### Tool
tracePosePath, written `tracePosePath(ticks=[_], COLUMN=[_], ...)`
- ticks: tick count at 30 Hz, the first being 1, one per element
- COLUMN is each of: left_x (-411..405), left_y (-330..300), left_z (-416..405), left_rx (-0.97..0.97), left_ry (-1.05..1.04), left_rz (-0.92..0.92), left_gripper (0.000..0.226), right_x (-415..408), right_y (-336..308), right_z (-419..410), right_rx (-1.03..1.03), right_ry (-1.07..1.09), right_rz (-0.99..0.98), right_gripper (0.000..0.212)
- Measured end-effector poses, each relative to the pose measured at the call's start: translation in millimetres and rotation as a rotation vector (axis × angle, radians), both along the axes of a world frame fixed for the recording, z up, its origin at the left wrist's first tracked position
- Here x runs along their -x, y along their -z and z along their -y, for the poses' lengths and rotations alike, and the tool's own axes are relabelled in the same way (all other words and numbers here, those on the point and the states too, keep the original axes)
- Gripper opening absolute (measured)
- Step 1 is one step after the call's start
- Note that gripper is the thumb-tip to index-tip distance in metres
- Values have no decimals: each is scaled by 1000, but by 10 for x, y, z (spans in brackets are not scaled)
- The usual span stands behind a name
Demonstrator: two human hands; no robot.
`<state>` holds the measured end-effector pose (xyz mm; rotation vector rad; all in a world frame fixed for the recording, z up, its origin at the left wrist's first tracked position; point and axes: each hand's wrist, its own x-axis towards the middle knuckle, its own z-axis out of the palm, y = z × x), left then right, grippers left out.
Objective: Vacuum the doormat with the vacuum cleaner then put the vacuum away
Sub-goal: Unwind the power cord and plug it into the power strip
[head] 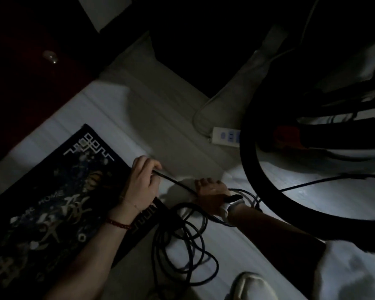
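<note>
The room is dim. A dark patterned doormat [52,202] lies on the pale floor at lower left. My left hand [142,180] grips the black power cord [175,182] at the mat's right edge. My right hand [212,191], with a watch on its wrist, holds the same cord a little further right, where several loops of it [182,239] gather and spill onto the floor below. The vacuum cleaner [290,137], dark with a red part, sits at the right behind its thick black hose [247,161].
A white power strip [225,136] with its white cable lies on the floor above my right hand. A dark red cabinet with a round knob [50,56] stands at upper left. A white shoe [251,286] shows at the bottom edge.
</note>
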<state>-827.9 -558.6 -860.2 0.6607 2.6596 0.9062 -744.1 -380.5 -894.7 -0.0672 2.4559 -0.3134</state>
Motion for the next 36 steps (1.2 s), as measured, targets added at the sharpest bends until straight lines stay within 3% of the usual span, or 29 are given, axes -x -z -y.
tracePosePath(ticks=[4, 7, 11, 12, 15, 20, 23, 26, 29, 34, 36], left_x=[116, 171, 113, 111, 186, 367, 433, 424, 337, 243, 247], left_y=[309, 506, 653, 644, 643, 360, 370, 376, 386, 412, 402], left_z=[-31, -93, -232, -254, -135, 26, 4, -26, -103, -243, -229], left_rx=[283, 419, 470, 425, 272, 269, 247, 110, 114, 230, 178], left_ry=[120, 307, 458, 445, 289, -257, -225, -106, -35, 67, -14], left_rz=[-102, -266, -295, -263, -215, -18, 4, -18, -40, -80, -69], left_gripper=[34, 39, 40, 36, 31, 26, 27, 31, 42, 35, 33], right_x=[-38, 3, 97, 137, 202, 149, 263, 515, 779, 866, 884], right_y=[238, 338, 251, 209, 158, 129, 76, 143, 197, 376, 313], right_z=[11, -33, 9, 6, -63, -42, 24, -145, -370, -715, -687], right_rx=[-13, 70, 319, 355, 374, 377, 319, 109, -68, -135, -117], right_ry=[-12, 147, 353, 357, 395, 408, 432, 465, 480, 347, 302], right_rz=[-65, -74, -327, -375, -420, -405, -465, -639, -579, -194, -192], right_gripper=[34, 31, 54, 56, 35, 33, 28, 24, 15, 56, 60])
